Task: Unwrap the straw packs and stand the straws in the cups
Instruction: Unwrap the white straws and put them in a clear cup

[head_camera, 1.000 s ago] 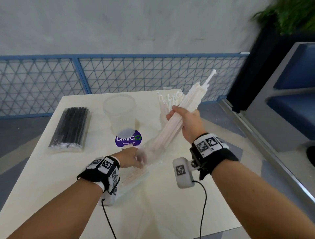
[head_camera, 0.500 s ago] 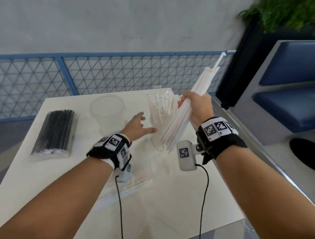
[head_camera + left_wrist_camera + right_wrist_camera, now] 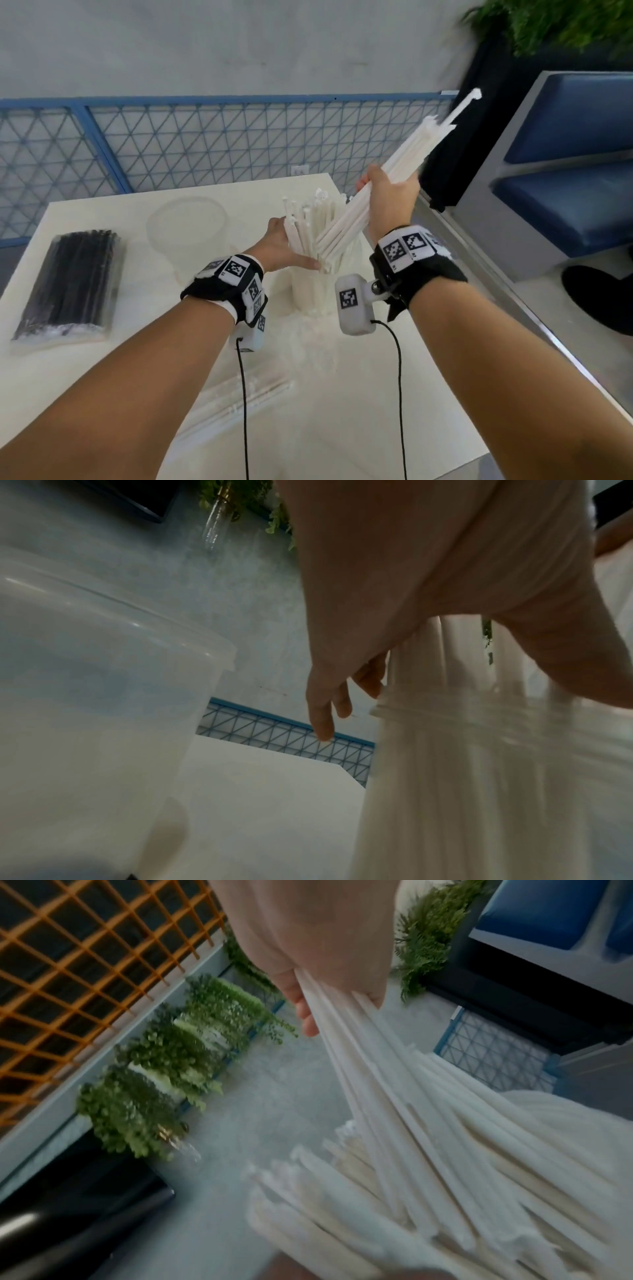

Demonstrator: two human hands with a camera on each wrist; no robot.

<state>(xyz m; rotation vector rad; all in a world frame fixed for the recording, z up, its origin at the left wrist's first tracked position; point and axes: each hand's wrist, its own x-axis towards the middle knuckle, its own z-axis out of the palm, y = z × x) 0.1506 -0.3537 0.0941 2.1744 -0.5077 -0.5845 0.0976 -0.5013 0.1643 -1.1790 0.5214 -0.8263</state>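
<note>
White paper straws (image 3: 394, 178), a loose bundle, slant into the clear plastic cup (image 3: 313, 291): my right hand (image 3: 390, 202) clamps them while my left hand (image 3: 279, 245), grip spread, steadies the standing straws (image 3: 305, 222).

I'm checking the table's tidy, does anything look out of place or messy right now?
An opened clear wrapper lies loose on the table near its front edge. One straw pokes out beyond the bundle the right hand grips. Otherwise nothing stands out.
</note>
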